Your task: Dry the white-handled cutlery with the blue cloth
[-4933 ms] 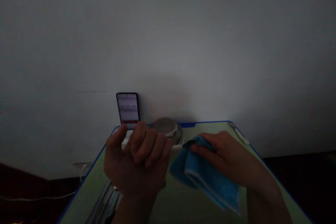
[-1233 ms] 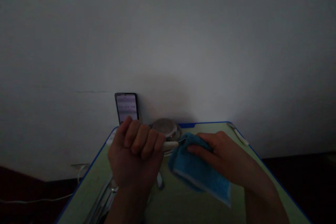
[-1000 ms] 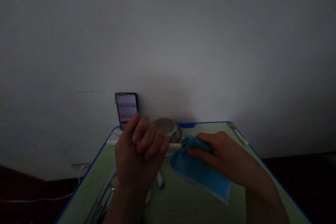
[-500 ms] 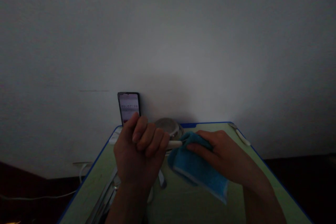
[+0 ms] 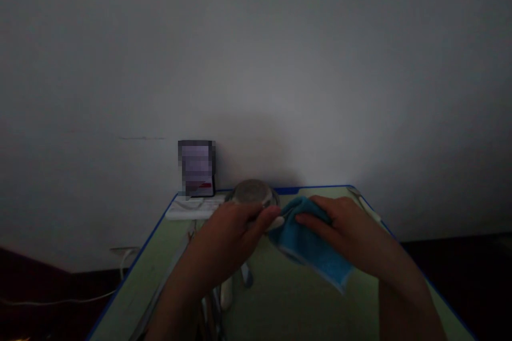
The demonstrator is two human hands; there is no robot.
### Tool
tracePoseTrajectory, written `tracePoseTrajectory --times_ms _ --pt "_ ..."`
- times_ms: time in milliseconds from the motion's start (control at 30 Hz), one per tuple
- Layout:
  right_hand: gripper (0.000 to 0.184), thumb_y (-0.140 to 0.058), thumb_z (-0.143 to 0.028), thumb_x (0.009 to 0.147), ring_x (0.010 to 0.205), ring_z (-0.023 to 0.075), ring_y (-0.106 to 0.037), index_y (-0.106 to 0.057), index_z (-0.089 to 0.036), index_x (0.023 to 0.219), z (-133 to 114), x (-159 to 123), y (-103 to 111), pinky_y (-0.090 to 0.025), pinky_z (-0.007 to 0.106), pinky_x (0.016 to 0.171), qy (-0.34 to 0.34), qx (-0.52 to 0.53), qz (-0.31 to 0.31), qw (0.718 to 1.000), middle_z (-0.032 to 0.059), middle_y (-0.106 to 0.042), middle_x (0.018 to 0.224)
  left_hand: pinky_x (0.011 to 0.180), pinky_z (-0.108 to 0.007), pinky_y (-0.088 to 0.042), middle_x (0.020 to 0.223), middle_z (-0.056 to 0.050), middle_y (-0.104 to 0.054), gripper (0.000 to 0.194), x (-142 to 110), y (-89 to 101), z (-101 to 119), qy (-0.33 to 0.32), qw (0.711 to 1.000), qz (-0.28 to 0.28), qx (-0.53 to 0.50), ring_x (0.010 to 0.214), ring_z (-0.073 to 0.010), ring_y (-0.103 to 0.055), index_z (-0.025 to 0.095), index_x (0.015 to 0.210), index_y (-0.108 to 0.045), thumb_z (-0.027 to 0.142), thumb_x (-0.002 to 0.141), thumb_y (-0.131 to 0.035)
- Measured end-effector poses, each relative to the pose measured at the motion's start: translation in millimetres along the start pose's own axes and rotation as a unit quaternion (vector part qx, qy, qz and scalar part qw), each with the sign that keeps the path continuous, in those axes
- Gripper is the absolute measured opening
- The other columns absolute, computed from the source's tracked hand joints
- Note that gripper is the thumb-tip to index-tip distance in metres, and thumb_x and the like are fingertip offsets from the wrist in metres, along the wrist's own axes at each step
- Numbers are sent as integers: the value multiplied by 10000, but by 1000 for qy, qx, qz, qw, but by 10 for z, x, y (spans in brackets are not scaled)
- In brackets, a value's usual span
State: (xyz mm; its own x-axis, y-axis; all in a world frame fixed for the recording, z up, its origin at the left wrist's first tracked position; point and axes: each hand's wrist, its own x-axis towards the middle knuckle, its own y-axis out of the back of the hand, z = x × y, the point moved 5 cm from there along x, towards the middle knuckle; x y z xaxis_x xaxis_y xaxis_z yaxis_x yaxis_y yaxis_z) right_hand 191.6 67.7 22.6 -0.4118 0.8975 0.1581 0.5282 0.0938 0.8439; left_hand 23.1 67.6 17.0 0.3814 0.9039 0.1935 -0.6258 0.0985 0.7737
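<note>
My left hand [image 5: 236,229] is closed round the white handle of a utensil [image 5: 277,222], whose other end is hidden inside a blue cloth [image 5: 310,245]. My right hand [image 5: 344,224] pinches that cloth around the hidden end. Both hands hover over the green table [image 5: 280,298], just in front of a round metal bowl [image 5: 252,194]. Which kind of utensil it is cannot be made out in the dim light.
A phone [image 5: 196,168] leans on the wall behind a white strip [image 5: 194,210] at the table's back left. Several metal utensils [image 5: 224,290] lie under my left forearm. Another white-handled utensil [image 5: 366,205] lies at the back right edge. A white cable [image 5: 60,301] runs along the floor.
My left hand has dropped and turned flatter, sliding right toward the cloth. The right hand and cloth have shifted slightly up and back. The phone now shows fully.
</note>
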Motion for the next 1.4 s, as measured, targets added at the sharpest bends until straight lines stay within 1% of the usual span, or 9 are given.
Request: tracePoseTrajectory --times_ms 200,333,467,700,900,1000,1167,1267,1400 --pt "265 -462 -394 885 677 151 -559 -593 -187 784 32 -41 -94 -352 263 604 -1 -23 -80 997 15 -615 718 411 -209 -228 458 25 -514 324 -26 -26 128 -54 996 27 62 404 -104 -452 180 613 -612 355 855 -487" --pt "242 -476 -359 885 678 143 -563 -603 -183 779 1 -39 -104 -345 257 604 23 -27 -90 995 15 -616 711 397 -193 -241 467 11 -574 281 -17 -27 133 -67 994 29 82 384 -105 -483 186 622 -646 337 830 -531" --pt "271 -457 -360 895 650 123 -560 -603 -175 762 9 -44 -83 -348 239 584 32 -4 -114 993 8 -617 694 377 -180 -240 427 28 -546 313 -42 4 93 -93 993 26 68 361 -97 -477 192 561 -622 335 826 -538" --pt "305 -429 -389 904 626 119 -553 -607 -177 776 9 -33 -101 -340 234 558 25 10 -112 993 6 -623 694 388 -187 -262 453 11 -584 311 -60 -52 42 -87 990 -14 105 372 -111 -512 197 590 -654 345 836 -535" --pt "225 -498 -378 869 741 167 -574 -626 -193 855 -37 -25 -183 -351 259 620 48 -31 -118 991 32 -642 771 382 -180 -247 428 30 -538 302 -11 6 173 -135 985 41 96 346 -84 -451 185 583 -622 299 847 -528" --pt "231 -511 -403 858 729 165 -573 -612 -196 828 -59 -13 -165 -346 258 617 66 -33 -116 991 16 -629 740 372 -175 -220 402 47 -474 308 -8 48 157 -130 987 53 78 337 -72 -415 176 575 -603 288 849 -518" --pt "223 -456 -362 898 634 124 -544 -577 -194 815 -87 15 -78 -328 253 601 83 -27 -65 994 -19 -594 678 380 -171 -198 410 65 -387 302 -20 98 110 -104 992 70 4 358 -68 -364 176 563 -583 282 840 -525" --pt "212 -437 -328 910 628 111 -529 -558 -194 800 -95 4 -45 -332 247 604 89 -6 -47 995 -27 -579 674 397 -171 -212 429 65 -406 241 -24 121 75 -93 993 67 -28 374 -66 -371 174 610 -627 268 821 -557" --pt "219 -426 -342 911 644 117 -532 -550 -196 805 -51 -26 -27 -336 247 592 54 9 -41 998 -17 -593 707 420 -169 -242 435 60 -460 225 -45 189 14 -90 992 86 2 380 -63 -409 173 628 -647 281 812 -575"
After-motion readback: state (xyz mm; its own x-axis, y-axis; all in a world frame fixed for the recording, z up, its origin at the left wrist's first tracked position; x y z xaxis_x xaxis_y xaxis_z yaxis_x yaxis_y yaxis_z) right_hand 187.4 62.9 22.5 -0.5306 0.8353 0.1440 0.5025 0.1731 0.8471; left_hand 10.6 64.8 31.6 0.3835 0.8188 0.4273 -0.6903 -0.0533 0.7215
